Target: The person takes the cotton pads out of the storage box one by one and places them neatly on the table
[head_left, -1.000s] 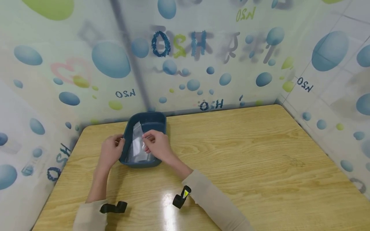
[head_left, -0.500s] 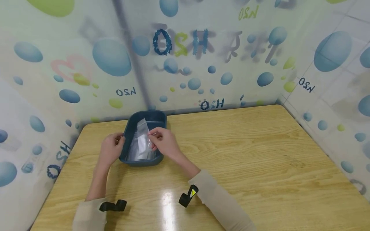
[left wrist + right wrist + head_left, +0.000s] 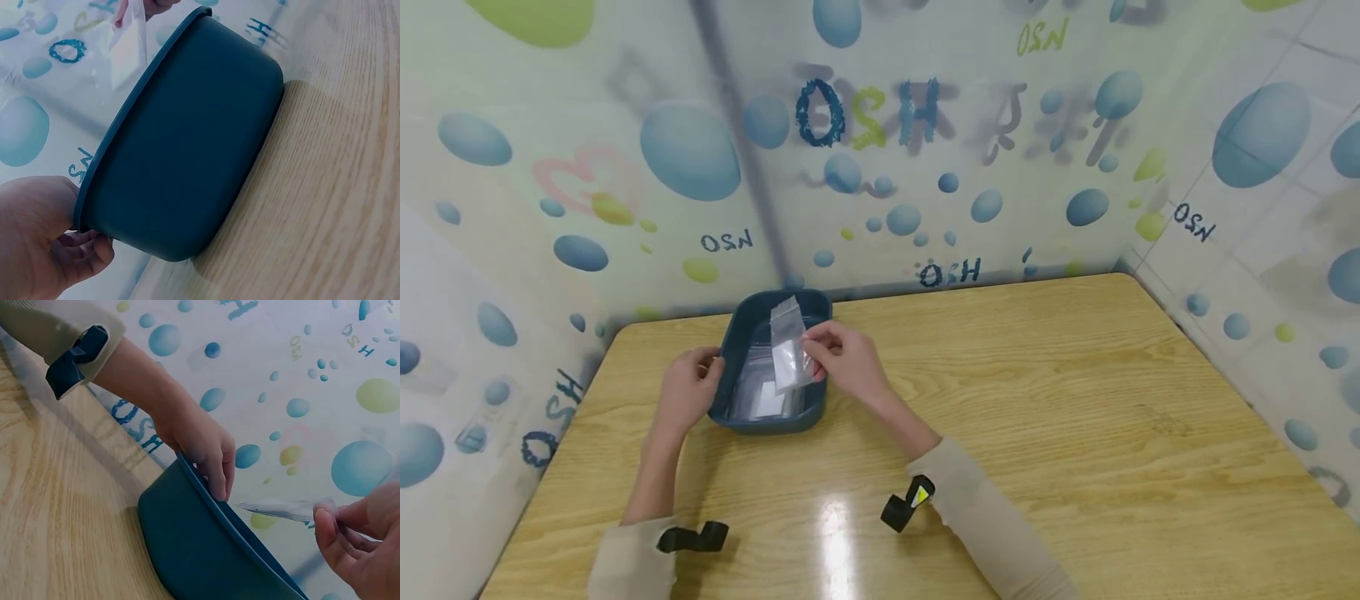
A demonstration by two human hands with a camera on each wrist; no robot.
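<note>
A dark blue plastic basin (image 3: 767,427) stands near the back left of the table. My left hand (image 3: 688,387) grips its left rim, with fingers curled under the lip in the left wrist view. Between thumb and fingers of my right hand (image 3: 853,362) is a clear zip bag (image 3: 787,354) with something flat and white inside. This bag hangs above the basin's right half; in the right wrist view the bag (image 3: 281,508) is seen nearly edge-on, clear of the rim. More clear plastic bags (image 3: 752,385) lie in the basin, one showing a white patch.
The wood-grain table (image 3: 1037,417) stretches off to the right. Behind it and on both sides rise pale walls (image 3: 895,175) printed with blue and green drops. Black straps (image 3: 692,537) sit on both sleeves.
My right hand has lifted the zip bag up from the other bags and drawn it to the right. The left hand has stayed on the rim, and the basin has not moved.
</note>
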